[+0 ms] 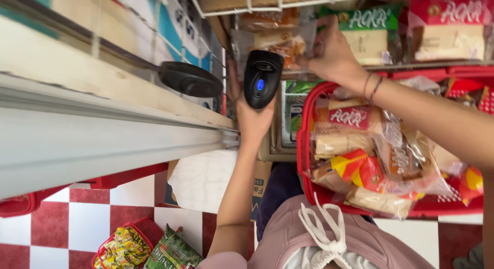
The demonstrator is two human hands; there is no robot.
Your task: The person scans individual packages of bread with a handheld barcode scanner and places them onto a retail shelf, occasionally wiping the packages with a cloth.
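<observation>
My left hand (251, 120) is shut on a black handheld barcode scanner (262, 76) with a blue light, pointed at the shelf. My right hand (329, 55) pinches a clear packet of baked snacks (275, 40) at the shelf edge, just right of the scanner head. A red plastic basket (304, 145) hangs below my right forearm. It is full of clear snack packets (355, 140) with red and orange labels.
Boxed packets with a green label (368, 29) and a red label (450, 24) line the shelf under a white wire rack (247, 6). A black oval device (190, 79) sits on the ledge at left. A small red basket of yellow packets (123, 246) stands on the checkered floor (87, 217).
</observation>
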